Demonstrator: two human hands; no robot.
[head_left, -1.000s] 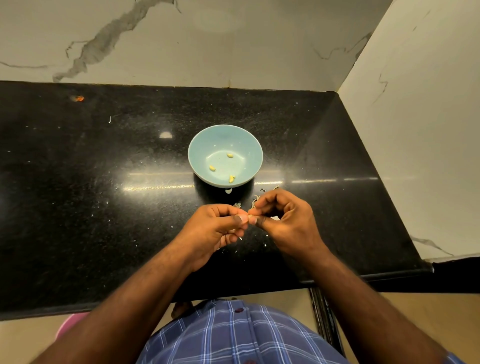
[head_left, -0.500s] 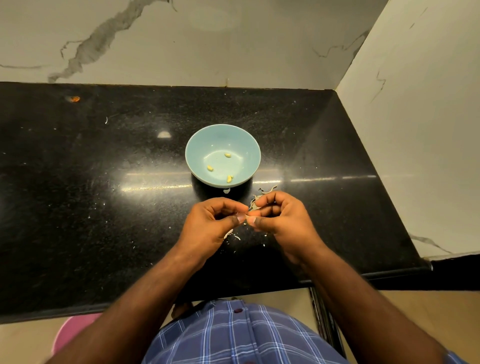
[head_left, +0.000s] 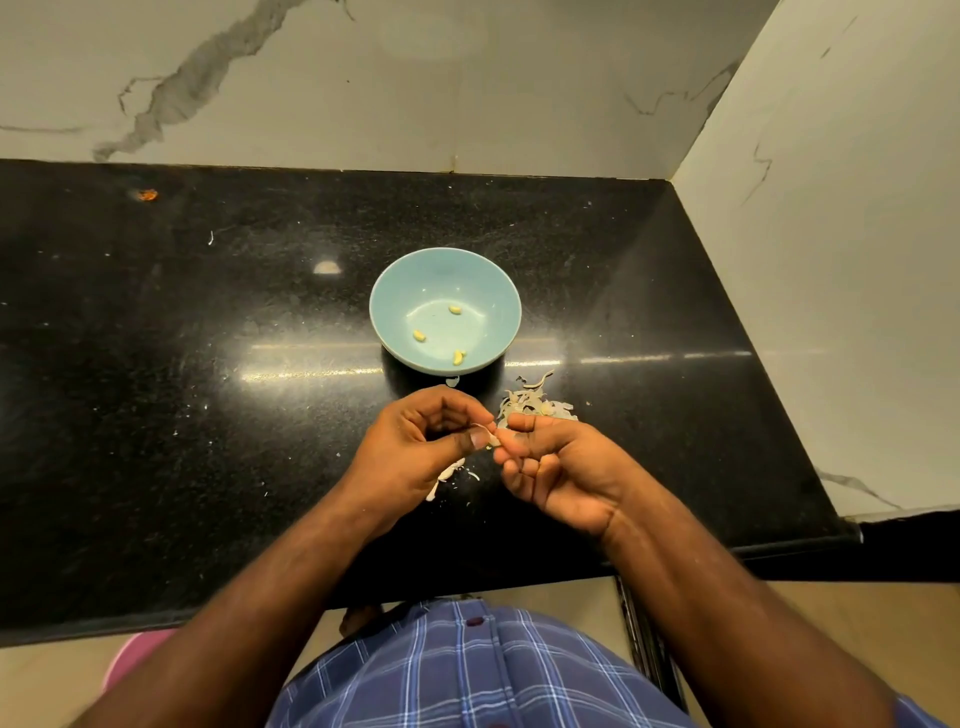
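No text, label, brand, number or sign can be read anywhere in view. The pale blue round ceramic bowl (head_left: 395, 291) is plain. The black speckled polished stone worktop (head_left: 208, 364) bears only flecks and glare. The white grey-veined marble wall (head_left: 467, 78) and the blue-and-white checked shirt (head_left: 467, 686) carry no writing either.

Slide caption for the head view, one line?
Left hand and right hand pinch a small pale piece over a black counter; blue bowl holds three yellow kernels.
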